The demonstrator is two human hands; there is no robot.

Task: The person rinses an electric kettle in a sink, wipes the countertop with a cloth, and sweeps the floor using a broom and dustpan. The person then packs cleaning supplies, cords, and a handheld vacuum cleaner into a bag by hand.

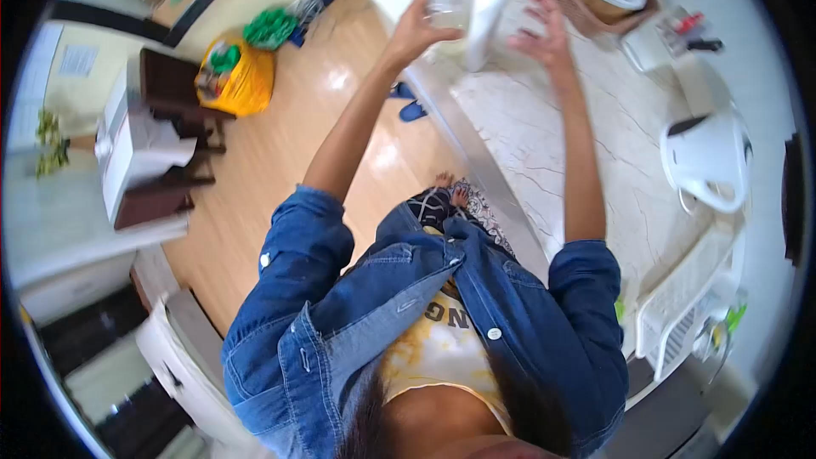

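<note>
My left hand (416, 31) is curled around a clear plastic container (448, 2), thumb on the near side and fingers on the far side. Its exact kind is hard to make out through the glare. Right beside it a white bottle with a green cap (491, 13) stands on the marble-patterned counter (544, 140). My right hand (544, 32) hovers to the right of that bottle, fingers spread and holding nothing. A gap shows between the right fingers and the bottle.
A woven tray (586, 21) with a white tub sits at the counter's back. Along the right are a white kettle (707, 161) and a white dish rack (680, 310). A yellow bag (246, 76) and blue slippers (411, 110) lie on the floor.
</note>
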